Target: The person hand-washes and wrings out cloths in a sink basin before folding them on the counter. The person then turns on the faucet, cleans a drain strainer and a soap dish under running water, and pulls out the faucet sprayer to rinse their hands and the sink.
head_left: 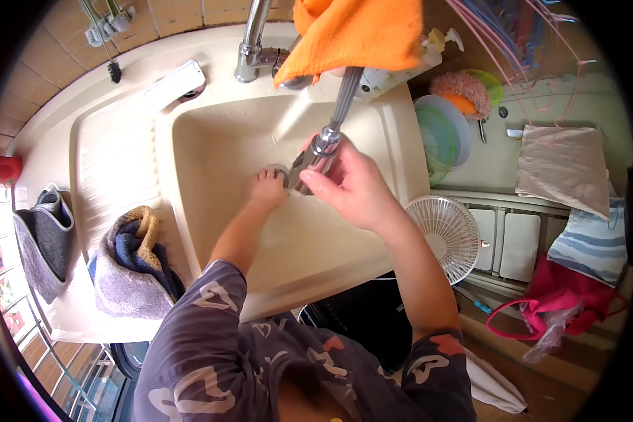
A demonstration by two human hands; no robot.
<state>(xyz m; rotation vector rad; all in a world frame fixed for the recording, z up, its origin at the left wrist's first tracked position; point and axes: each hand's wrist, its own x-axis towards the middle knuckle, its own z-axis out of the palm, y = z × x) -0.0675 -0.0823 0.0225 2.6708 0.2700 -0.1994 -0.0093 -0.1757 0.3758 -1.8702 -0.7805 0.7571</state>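
Observation:
My right hand is wrapped round a chrome pull-out spray head, tilted down over the sink. A grey ribbed hose runs from it up behind an orange cloth. Low in the basin, my left hand lies with its fingers at the metal drain; it appears to hold nothing. The spray head's tip is close to the left fingertips. Whether water is flowing is hard to make out.
A chrome faucet rises behind the basin. On the left drainboard sit a phone-like white object, a bunched towel and a folded grey cloth. To the right are a white fan, bowls and hangers.

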